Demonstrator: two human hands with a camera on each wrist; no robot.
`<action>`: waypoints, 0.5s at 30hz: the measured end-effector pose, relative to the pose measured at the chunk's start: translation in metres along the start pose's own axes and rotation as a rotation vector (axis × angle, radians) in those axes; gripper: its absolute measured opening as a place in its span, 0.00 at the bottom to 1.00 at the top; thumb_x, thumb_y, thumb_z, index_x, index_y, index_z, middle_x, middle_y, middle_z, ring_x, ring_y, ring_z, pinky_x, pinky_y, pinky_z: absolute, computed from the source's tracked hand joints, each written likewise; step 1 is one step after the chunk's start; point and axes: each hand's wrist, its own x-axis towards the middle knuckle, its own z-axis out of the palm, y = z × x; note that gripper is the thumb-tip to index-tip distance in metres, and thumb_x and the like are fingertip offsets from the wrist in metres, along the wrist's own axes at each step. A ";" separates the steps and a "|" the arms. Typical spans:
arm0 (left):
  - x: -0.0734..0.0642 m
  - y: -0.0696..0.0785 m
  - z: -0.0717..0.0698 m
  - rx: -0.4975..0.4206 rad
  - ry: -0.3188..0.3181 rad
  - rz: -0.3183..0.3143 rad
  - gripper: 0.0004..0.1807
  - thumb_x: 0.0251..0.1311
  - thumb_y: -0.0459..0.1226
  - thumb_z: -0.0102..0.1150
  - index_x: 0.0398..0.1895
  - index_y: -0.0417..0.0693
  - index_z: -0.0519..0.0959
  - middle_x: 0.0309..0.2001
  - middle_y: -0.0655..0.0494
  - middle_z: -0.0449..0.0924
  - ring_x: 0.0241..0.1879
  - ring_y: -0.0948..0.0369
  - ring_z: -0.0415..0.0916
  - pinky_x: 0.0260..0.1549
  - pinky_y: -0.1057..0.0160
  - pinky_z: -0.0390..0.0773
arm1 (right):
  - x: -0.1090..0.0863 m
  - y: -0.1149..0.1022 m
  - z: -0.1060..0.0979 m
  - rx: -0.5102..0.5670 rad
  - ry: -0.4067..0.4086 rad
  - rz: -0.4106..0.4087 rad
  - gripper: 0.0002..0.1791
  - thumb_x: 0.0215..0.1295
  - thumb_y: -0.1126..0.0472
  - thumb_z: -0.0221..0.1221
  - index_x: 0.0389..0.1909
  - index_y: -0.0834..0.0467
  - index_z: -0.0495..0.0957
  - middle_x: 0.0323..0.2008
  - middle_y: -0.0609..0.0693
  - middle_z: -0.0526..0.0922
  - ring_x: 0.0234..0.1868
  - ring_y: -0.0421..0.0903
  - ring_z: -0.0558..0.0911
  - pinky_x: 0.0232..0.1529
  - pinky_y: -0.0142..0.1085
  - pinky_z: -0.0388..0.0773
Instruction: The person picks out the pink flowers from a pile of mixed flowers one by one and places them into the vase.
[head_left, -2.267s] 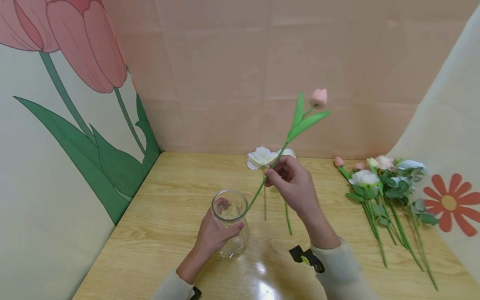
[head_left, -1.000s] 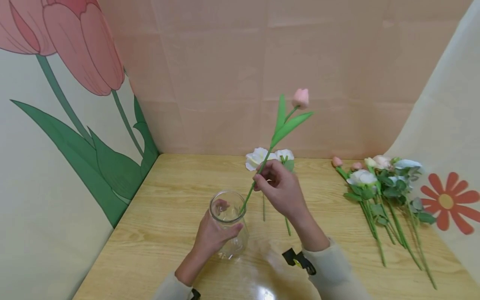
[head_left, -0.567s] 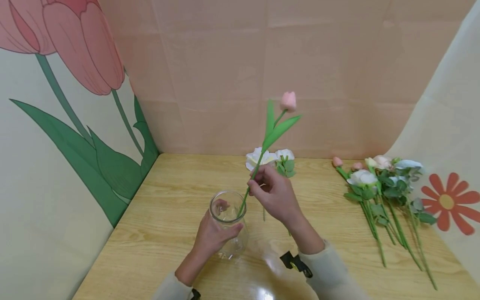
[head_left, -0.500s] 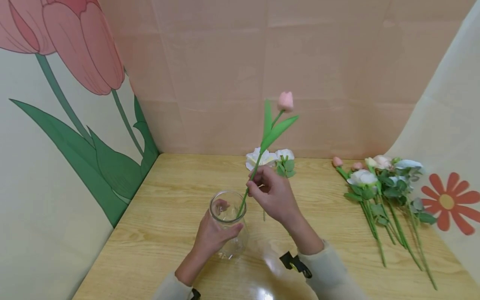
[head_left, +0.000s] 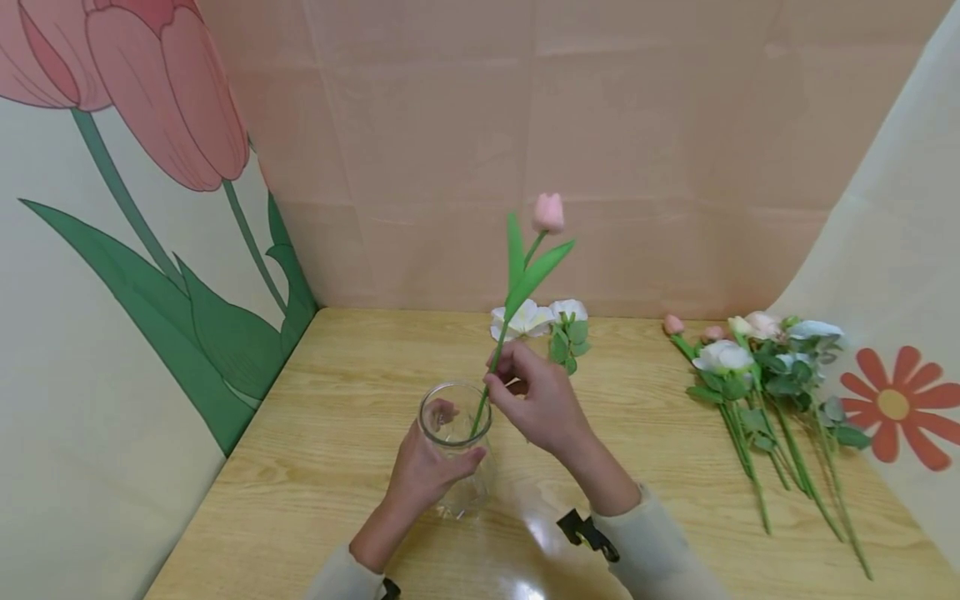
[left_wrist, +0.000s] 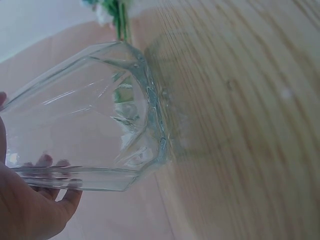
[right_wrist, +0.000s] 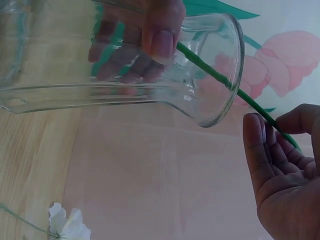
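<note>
A clear glass vase (head_left: pixel 465 492) stands upright on the wooden table. My left hand (head_left: pixel 429 467) grips it just below the rim, thumb across the front and fingers behind the glass. In the left wrist view the faceted base of the vase (left_wrist: pixel 90 115) meets the table. My right hand (head_left: pixel 538 400) pinches the green stem of a pink tulip (head_left: pixel 549 214) between thumb and fingers, above and right of the rim. The right wrist view shows the tulip stem (right_wrist: pixel 215 74) passing through the mouth of the vase, its lower end behind the left thumb.
Behind the right hand lie two white flowers (head_left: pixel 525 318), one with green leaves (head_left: pixel 570 340). On the right of the table (head_left: pixel 337 400) is a pile of several flowers (head_left: pixel 727 357) with long stems. A pink backdrop (head_left: pixel 420 167) rises at the table's back edge.
My right hand has moved left and down with the tulip. Its stem end has gone from beside the rim into the vase mouth, and stands more upright. My left hand stays on the vase.
</note>
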 end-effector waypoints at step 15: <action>0.000 0.000 0.000 -0.004 -0.002 -0.002 0.38 0.45 0.51 0.79 0.58 0.54 0.69 0.57 0.47 0.80 0.59 0.47 0.78 0.55 0.39 0.77 | -0.006 -0.002 0.008 -0.071 -0.027 -0.016 0.05 0.65 0.70 0.61 0.38 0.59 0.77 0.32 0.47 0.84 0.34 0.42 0.86 0.34 0.30 0.85</action>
